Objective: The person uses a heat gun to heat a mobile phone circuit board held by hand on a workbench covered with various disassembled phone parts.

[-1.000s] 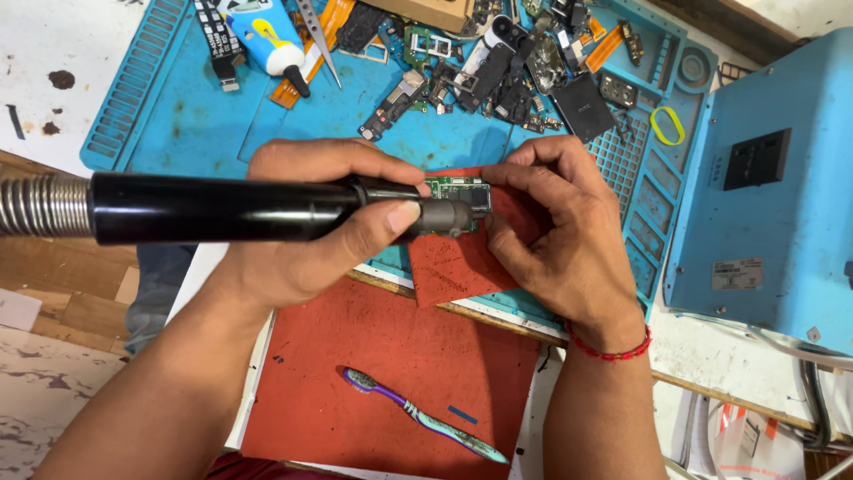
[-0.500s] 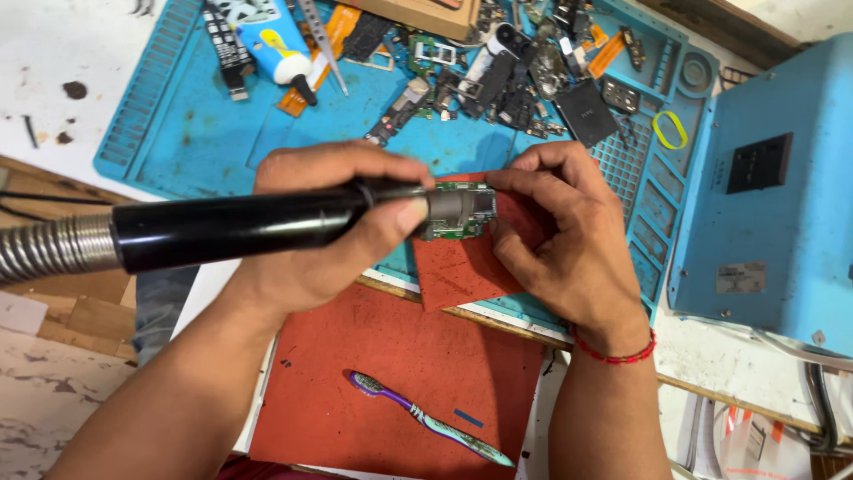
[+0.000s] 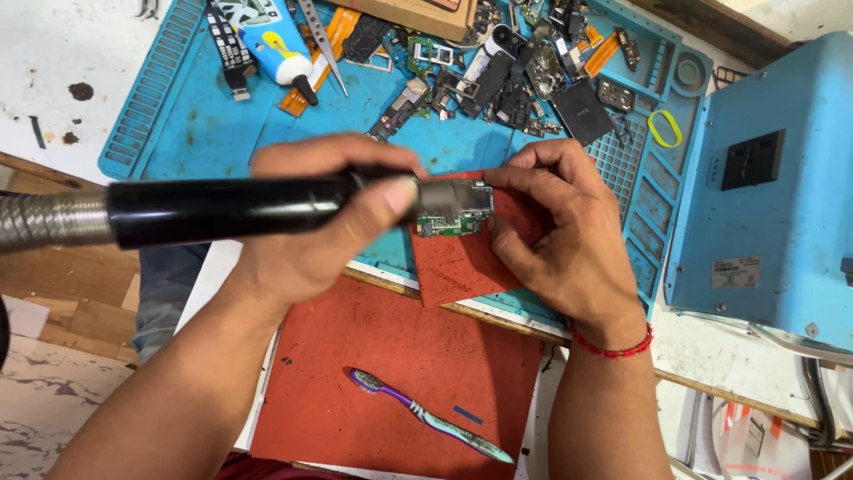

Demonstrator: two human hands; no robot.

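Observation:
My left hand [image 3: 311, 227] grips a black hot-air wand [image 3: 222, 210] with a ribbed metal hose [image 3: 44, 220] trailing off to the left. Its metal nozzle [image 3: 444, 199] sits right over a small green circuit board [image 3: 455, 222]. The board lies on a red pad [image 3: 458, 262] on the blue work mat [image 3: 204, 124]. My right hand [image 3: 560, 231] rests on the pad, its fingertips pinching the board's right edge to steady it.
A pile of phone parts and flex cables [image 3: 524, 62] fills the mat's far side, with a glue tube [image 3: 275, 44] and tweezers [image 3: 322, 44]. A blue station box [image 3: 773, 196] stands at the right. A larger red sheet [image 3: 391, 373] below holds a toothbrush [image 3: 426, 416].
The wand and both hands have stayed on the board. The view has shifted slightly, so everything sits a little lower in the picture.

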